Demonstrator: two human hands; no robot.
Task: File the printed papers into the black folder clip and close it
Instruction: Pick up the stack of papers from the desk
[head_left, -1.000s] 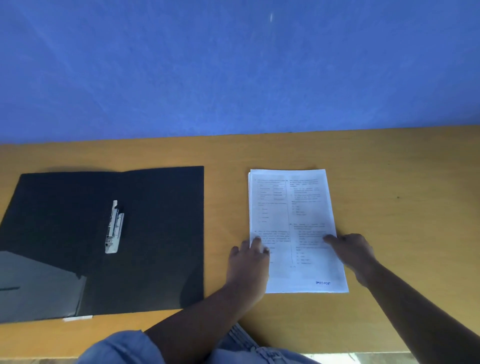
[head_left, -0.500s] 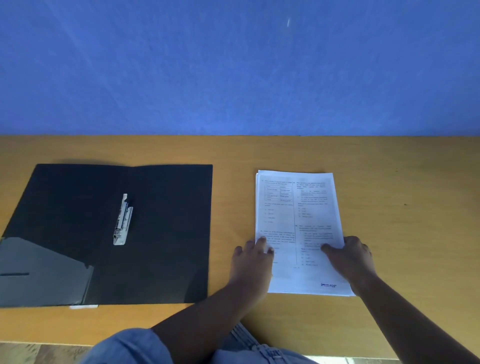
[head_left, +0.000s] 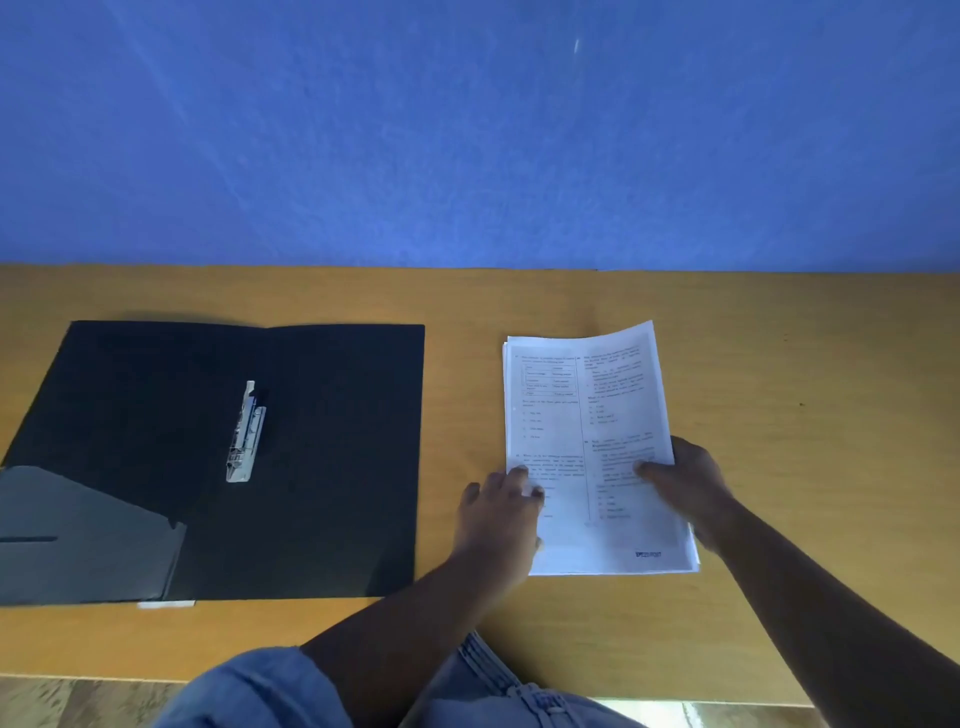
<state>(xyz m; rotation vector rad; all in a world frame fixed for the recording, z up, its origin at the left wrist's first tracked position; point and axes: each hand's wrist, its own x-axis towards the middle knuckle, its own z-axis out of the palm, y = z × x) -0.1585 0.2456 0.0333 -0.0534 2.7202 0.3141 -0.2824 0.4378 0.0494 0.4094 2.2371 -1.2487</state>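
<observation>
The printed papers (head_left: 582, 447) lie as a small stack on the right half of the bench (head_left: 779, 364), printed side up, with two columns of text and a small dark mark near the bottom right corner. The far right corner of the top sheets curls up off the stack, while the left edge and the near edge sit flat on the wood.

My right hand (head_left: 685, 483) has its grip clamped on the right edge of the papers: the thumb presses on top of the page about halfway down, and the other fingers are tucked under the edge. My left hand (head_left: 498, 514) lies at the lower left edge of the stack, fingers spread and loose, with the fingertips (head_left: 519, 474) resting on the page; its grip is apart, holding nothing.

Well apart to the left, the black folder (head_left: 332, 467) lies open and flat on the bench, both covers spread. Its metal clip (head_left: 247, 431) sits along the centre fold, pale and narrow, running away from me. I cannot tell whether the clip's lever is raised or down. A grey pocket flap (head_left: 78, 535) covers the near left corner of the folder's inside, with a dark slot in it.

Behind the bench stands a blue wall (head_left: 467, 130). At the bottom, my blue denim sleeve (head_left: 260, 691) shows.
</observation>
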